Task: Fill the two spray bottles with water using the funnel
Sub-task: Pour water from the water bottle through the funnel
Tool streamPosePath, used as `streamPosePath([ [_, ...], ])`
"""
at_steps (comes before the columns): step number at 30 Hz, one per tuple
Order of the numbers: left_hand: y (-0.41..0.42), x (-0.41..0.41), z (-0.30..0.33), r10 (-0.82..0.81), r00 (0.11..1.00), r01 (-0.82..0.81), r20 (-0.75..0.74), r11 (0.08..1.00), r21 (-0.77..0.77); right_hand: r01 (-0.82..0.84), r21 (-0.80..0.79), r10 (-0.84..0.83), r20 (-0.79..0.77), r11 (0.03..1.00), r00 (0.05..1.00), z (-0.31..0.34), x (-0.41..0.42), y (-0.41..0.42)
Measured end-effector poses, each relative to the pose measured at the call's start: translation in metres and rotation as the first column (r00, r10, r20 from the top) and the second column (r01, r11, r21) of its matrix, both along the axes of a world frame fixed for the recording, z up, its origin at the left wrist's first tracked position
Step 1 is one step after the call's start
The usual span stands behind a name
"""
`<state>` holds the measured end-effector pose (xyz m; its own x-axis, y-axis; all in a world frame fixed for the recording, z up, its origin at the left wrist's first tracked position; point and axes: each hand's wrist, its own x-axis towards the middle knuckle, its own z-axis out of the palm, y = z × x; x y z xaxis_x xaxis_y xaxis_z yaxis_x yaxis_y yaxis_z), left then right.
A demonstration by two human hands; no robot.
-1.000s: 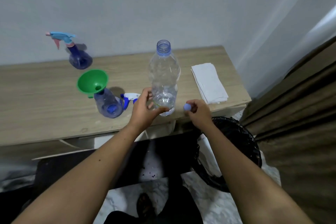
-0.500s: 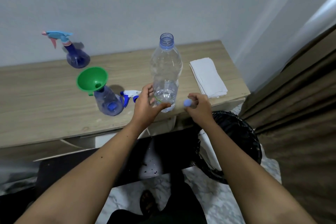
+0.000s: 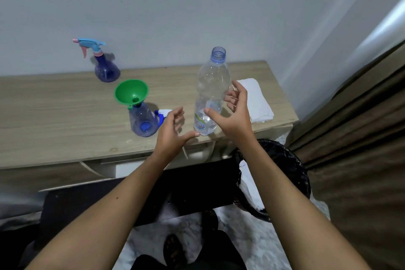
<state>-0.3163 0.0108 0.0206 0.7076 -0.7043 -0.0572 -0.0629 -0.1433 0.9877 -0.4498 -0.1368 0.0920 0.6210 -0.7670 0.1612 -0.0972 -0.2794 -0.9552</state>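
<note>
Green funnel (image 3: pixel 131 94) sits in the uncapped spray bottle (image 3: pixel 142 121); folded cloth (image 3: pixel 255 100) nears the desk's (image 3: pixel 54 116) right edge. Open fingers of both hands flank the water bottle (image 3: pixel 211 94), right hand (image 3: pixel 235 112) partly around it, left hand (image 3: pixel 173 131) just beside.

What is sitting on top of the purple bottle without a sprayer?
A green funnel sits in the neck of the spray bottle. Its spout goes inside, so the bottle's opening is hidden.

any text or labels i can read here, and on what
Water bottle: a label band near its base carries blue lettering, too blurred and partly wrapped out of sight to read.
Both spray bottles, funnel and folded cloth: no text visible.
</note>
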Motion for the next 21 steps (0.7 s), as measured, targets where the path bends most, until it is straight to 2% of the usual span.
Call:
streamPosePath([
  [6,0.061,0.017,-0.002,0.100,0.990,-0.102,0.101,0.995,0.009,0.048,-0.048,-0.047,0.009,0.998,0.999,0.009,0.019,0.007],
  [12,0.107,0.044,-0.008,0.380,0.918,-0.386,0.115,0.922,0.032,0.044,-0.102,-0.044,0.005,0.994,0.999,0.007,0.034,0.013],
  [15,0.115,0.065,-0.005,0.461,0.870,-0.474,0.174,0.880,0.035,0.037,-0.105,-0.036,0.009,0.994,0.999,0.006,0.039,0.014],
  [17,0.114,0.077,-0.001,0.459,0.865,-0.471,0.203,0.882,0.012,0.032,-0.109,-0.031,0.015,0.993,0.999,0.006,0.042,0.014],
  [21,0.104,0.097,0.006,0.354,0.898,-0.364,0.260,0.931,-0.010,0.015,-0.110,-0.012,0.024,0.994,1.000,0.007,0.041,0.015],
])
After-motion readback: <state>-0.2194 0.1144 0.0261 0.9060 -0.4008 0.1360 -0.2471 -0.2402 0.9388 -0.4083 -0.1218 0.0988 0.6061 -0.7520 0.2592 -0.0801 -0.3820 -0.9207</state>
